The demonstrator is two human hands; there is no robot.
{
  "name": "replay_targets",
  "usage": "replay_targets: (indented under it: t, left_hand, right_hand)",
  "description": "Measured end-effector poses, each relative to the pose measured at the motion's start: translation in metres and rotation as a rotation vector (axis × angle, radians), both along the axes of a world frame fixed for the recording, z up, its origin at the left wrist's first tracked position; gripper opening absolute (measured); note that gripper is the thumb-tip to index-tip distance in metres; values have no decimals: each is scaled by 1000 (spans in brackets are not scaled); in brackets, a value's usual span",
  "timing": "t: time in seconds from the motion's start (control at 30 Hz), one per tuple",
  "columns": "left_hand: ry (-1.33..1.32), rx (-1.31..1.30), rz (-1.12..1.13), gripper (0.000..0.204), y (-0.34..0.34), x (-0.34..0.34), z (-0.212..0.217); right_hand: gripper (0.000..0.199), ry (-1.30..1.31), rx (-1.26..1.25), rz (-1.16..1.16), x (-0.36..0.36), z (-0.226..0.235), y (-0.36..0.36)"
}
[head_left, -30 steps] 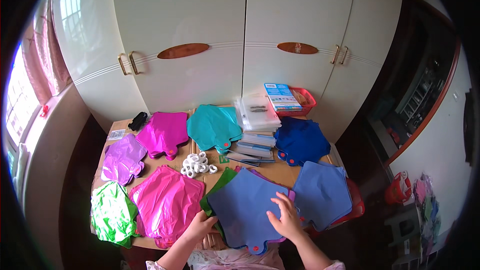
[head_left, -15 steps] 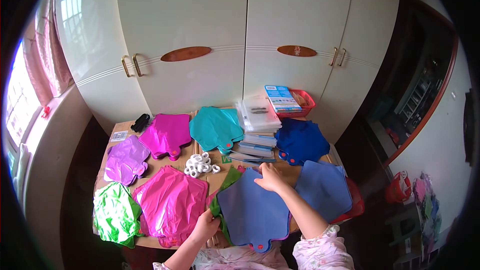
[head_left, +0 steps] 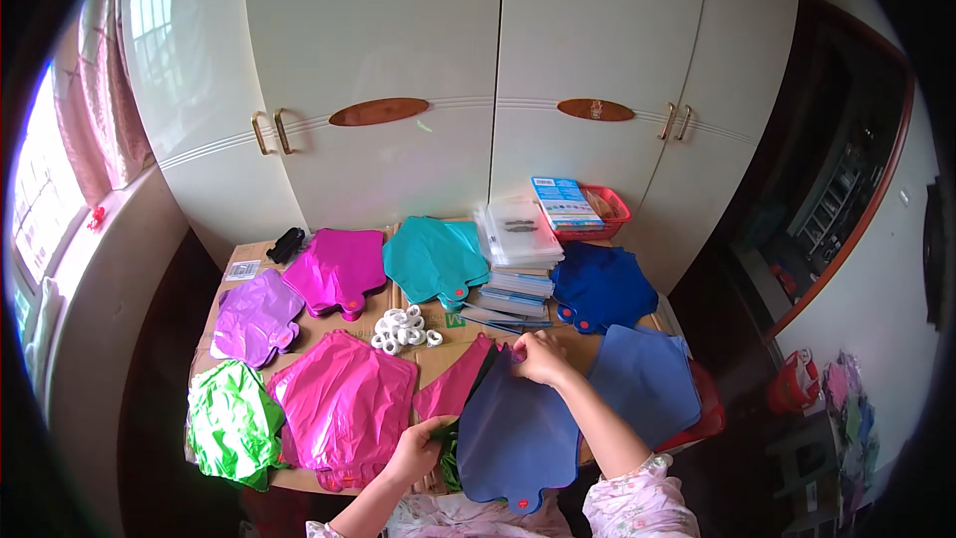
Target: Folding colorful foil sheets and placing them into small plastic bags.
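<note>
Left hand [head_left: 423,443] pinched on the near edge of the dark-blue foil balloon [head_left: 518,428], right hand [head_left: 541,357] gripping its far edge, both closed on it at the desk's [head_left: 438,359] front edge, right of centre. Further left: green balloon [head_left: 234,423] on the front-left corner, pink balloon [head_left: 344,408], white rings [head_left: 403,329] mid-desk. Possibly slippery foil; could slide off the front edge if grip loosens, dragging the sheets beneath.

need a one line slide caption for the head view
Two bare hands, left hand and right hand, lift a blue foil balloon from flat stacks of coloured foil balloons on a table.
</note>
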State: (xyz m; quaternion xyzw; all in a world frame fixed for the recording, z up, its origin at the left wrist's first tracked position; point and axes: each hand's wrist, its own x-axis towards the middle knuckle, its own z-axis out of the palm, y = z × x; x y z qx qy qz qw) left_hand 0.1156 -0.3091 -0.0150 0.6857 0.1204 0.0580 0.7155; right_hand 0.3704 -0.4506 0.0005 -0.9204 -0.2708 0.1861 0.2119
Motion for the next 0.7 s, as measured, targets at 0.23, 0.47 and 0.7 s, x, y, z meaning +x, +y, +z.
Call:
replay_targets:
  t: [0.23,0.47,0.7]
  left_hand:
    - [-47,-2,4,46,-1,2,0]
    - [-78,-115,108,37,-2,6,8]
    - [-34,-72,213,45,5,3,1]
  right_hand:
    - [55,17,109,80,-7,2,-3]
    - [48,-58,199,176,3,-15,-12]
    - [23,-127,261,291,2,-7,-9]
